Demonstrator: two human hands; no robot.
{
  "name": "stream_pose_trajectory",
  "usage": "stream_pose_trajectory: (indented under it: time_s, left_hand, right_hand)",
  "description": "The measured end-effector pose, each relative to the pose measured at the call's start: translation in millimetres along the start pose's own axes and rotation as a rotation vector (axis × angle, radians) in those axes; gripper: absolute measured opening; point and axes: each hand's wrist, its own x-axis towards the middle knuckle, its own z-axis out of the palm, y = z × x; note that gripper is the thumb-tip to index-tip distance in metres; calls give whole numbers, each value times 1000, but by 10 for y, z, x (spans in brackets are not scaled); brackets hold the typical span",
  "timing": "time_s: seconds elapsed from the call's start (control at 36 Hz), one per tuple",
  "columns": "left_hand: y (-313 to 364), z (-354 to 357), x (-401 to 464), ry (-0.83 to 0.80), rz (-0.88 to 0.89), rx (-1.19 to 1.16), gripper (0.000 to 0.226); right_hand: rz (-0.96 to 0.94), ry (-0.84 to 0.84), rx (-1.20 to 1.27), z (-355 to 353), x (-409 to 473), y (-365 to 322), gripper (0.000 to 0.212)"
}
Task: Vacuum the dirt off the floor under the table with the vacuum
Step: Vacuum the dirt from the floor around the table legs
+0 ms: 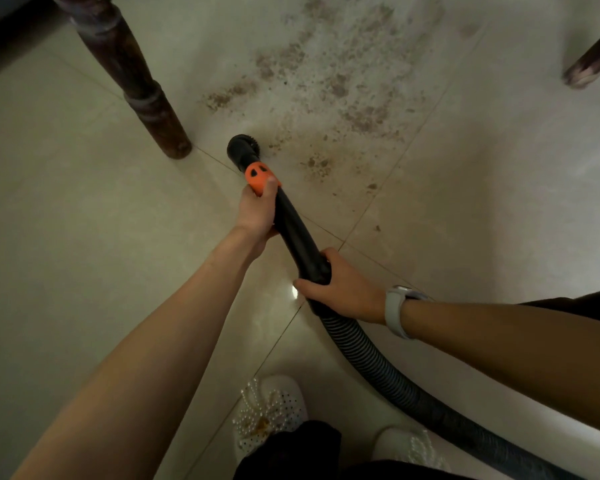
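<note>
The vacuum wand point(297, 233) is clasped by the right hand point(340, 289) near the hose point(378, 362) and by the left hand point(257, 213) at the orange collar. The brush nozzle point(243, 147) is set at the near edge of the dirt point(326, 84); most is judged uncollected.

Both bare arms reach forward; left hand point(257, 209) clenched ahead, right hand point(343, 289) clenched nearer, watch point(397, 311) on its wrist

home | tiled floor point(84, 237) | turned table leg point(132, 77) (dark wood)
</note>
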Motion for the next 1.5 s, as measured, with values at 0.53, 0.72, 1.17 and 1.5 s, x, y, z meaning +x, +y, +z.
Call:
stream_pose_trajectory:
  time_s: [0.53, 0.72, 1.17, 1.5]
  left_hand:
    - [41, 172, -317, -131, -12, 33, 24]
    - [-71, 265, -424, -182, -26, 5, 23]
    - [430, 319, -103, -114, -61, 22, 47]
    - [-85, 235, -527, -240, -71, -31, 31]
  right_hand:
    - [25, 41, -17, -46, -268, -118, 46]
    - [27, 50, -17, -95, -425, 4, 47]
    - [1, 88, 17, -257, 73, -299, 47]
    - [9, -136, -118, -188, -400, 42, 45]
